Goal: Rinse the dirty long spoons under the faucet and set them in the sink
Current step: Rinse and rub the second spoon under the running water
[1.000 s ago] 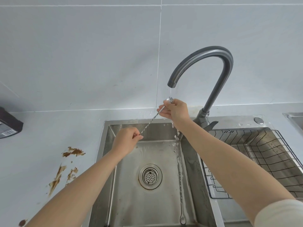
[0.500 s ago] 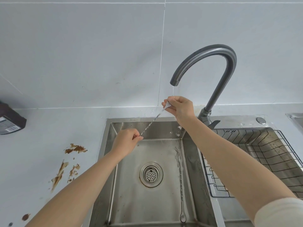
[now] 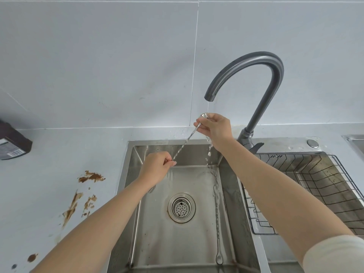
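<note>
A long twisted metal spoon point(image 3: 187, 138) slants across the steel sink point(image 3: 126, 174). My left hand point(image 3: 157, 170) pinches its lower handle end. My right hand point(image 3: 214, 127) grips the bowl end right under the spout of the grey gooseneck faucet point(image 3: 256, 64). A thin stream of water falls onto the spoon bowl and splashes down into the basin. A second long spoon point(image 3: 217, 223) lies flat on the sink floor, along the right wall, bowl toward me.
A round drain strainer point(image 3: 181, 207) sits mid-basin. A black wire rack point(image 3: 307, 190) fills the right basin. Brown smears point(image 3: 78, 196) stain the white counter on the left. A dark package point(image 3: 11, 142) lies at the far left edge.
My right hand has brought the spoon bowl back under the spout, and water now splashes below it. My left hand has barely moved.
</note>
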Available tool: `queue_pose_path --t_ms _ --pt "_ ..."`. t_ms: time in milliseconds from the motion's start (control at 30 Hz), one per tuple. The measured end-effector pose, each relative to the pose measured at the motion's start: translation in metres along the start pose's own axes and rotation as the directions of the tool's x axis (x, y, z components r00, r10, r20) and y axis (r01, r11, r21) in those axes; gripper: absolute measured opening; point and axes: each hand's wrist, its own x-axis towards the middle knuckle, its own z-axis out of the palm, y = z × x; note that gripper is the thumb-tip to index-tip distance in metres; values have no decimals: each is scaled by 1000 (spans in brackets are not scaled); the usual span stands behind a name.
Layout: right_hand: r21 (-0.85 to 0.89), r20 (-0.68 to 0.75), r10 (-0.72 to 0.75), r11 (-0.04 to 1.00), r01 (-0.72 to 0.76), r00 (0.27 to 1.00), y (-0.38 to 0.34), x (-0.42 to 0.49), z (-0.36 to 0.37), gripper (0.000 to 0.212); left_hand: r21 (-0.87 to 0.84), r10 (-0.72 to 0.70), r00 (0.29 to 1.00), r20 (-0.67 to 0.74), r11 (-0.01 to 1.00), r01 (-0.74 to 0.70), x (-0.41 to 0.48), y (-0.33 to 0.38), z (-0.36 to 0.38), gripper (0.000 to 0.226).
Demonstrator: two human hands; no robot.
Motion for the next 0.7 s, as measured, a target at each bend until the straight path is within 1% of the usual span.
queue_pose_path --t_ms 100,200,267,333,400,567,700 --pt "-56 -43 47 997 -49 998 1 0 2 21 -11 2 1000 4 1000 -2 0 0 0 23" --pt "-83 -85 79 993 -86 993 3 1 4 27 -18 10 1000 -1 1000 -10 -1 0 -1 16" --pt "-54 -86 65 996 -70 994 4 0 5 24 -19 13 1000 -10 1000 -14 -1 0 -1 15" --pt "11 -58 31 999 -31 998 5 -1 5 19 -14 22 1000 -13 1000 -23 -1 0 -1 16" --pt "72 -33 16 997 -14 999 4 -3 5 18 -17 26 1000 -17 1000 -26 -1 1 -1 16" --pt "70 -38 60 996 -58 997 0 -5 7 15 -87 12 999 -34 996 -15 2 5 -1 14" --pt "114 -78 78 991 -69 994 -3 -3 6 21 -134 9 1000 30 991 -5 5 8 -3 16"
